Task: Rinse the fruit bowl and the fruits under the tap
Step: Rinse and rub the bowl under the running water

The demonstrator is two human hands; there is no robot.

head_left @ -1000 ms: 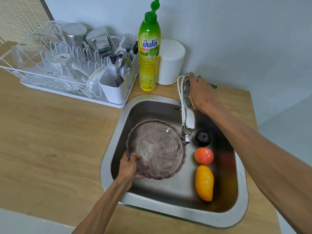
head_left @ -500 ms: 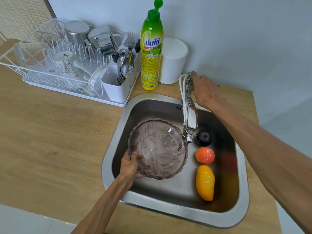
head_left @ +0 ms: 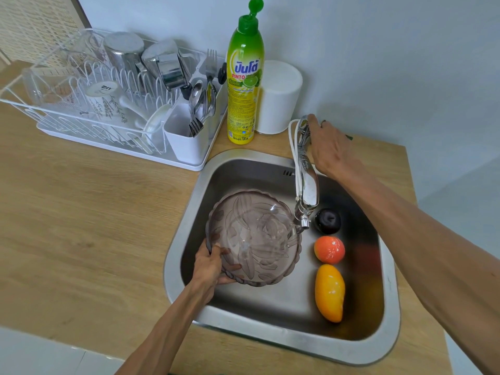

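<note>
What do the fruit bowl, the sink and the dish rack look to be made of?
Fruit bowl: clear smoky-tinted plastic or glass, see-through with a moulded leaf pattern; which one is unclear. Sink: brushed stainless steel, grey with soft reflections. Dish rack: white coated wire, thin loops, on a white, likely plastic tray.

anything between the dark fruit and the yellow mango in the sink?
Yes, in the head view: the orange-red fruit sits between the dark fruit and the yellow mango, the three lined up along the sink floor's right side.

White dish rack (holding cups, cutlery), green soap bottle, white canister, wooden counter
</note>
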